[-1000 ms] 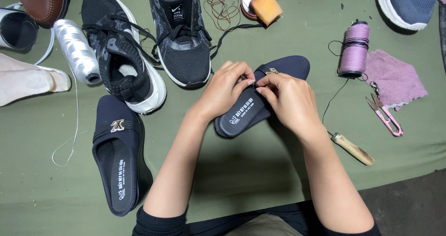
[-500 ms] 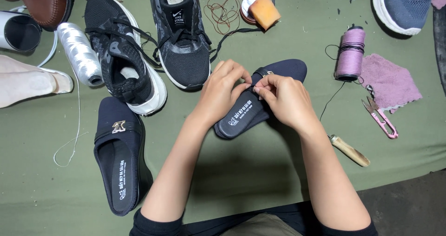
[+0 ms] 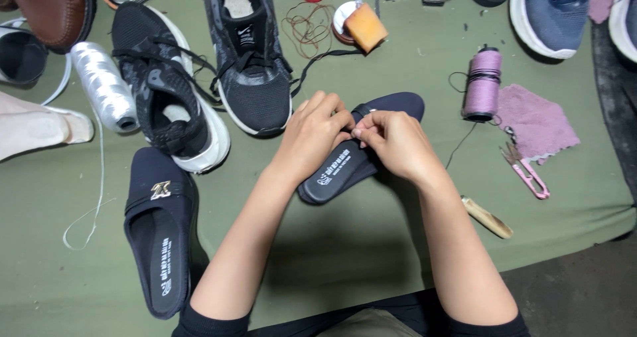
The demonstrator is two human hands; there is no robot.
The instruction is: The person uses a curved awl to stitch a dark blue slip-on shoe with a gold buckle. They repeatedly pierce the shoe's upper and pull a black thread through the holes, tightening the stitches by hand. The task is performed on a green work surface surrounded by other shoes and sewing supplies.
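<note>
A dark navy slip-on shoe (image 3: 398, 104) lies on the green cloth (image 3: 345, 257) in the middle, toe pointing to the upper right. My left hand (image 3: 312, 134) grips its strap area from the left. My right hand (image 3: 391, 144) pinches at the same spot from the right, fingertips touching the left hand's. What the fingertips pinch is too small to tell. The matching navy slip-on (image 3: 159, 237) with a small metal ornament lies flat at the lower left.
Two black sneakers (image 3: 199, 91) lie behind the hands. A silver thread cone (image 3: 103, 88) is at left, a purple thread spool (image 3: 482, 84), a pink cloth (image 3: 534, 124), pink snips (image 3: 527, 171) and a wooden-handled tool (image 3: 488, 217) at right. More shoes line the far edge.
Both hands stay on the navy slip-on with only slight finger shifts. The view has moved a little, so everything sits slightly lower in the frame.
</note>
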